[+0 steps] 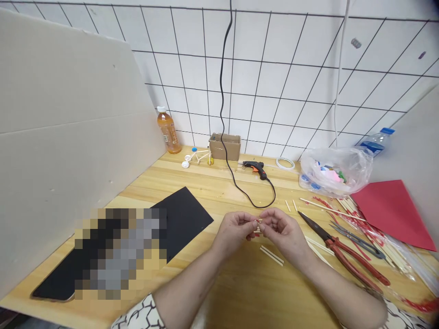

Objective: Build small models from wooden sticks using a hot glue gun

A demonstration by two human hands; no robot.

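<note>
My left hand [238, 227] and my right hand [281, 230] meet over the front middle of the table, fingertips pinched together. Between them are short wooden sticks [259, 227], mostly covered by the fingers, so their number and arrangement cannot be made out. Just below the hands, two cut wooden sticks [272, 256] lie side by side on the wood. Longer pale sticks [319, 246] lie partly behind my right wrist. Close by on the right are red-handled pliers [331, 242] and small grey thread snips [358, 240].
A black glue gun [255, 169] with a trailing cord lies behind the hands, near a cardboard box [225, 147] and a stick model [199, 157] with bottle-cap wheels. Black card [187, 219] lies left. Right stand a plastic bag [338, 171], red card [394, 212] and stick packs.
</note>
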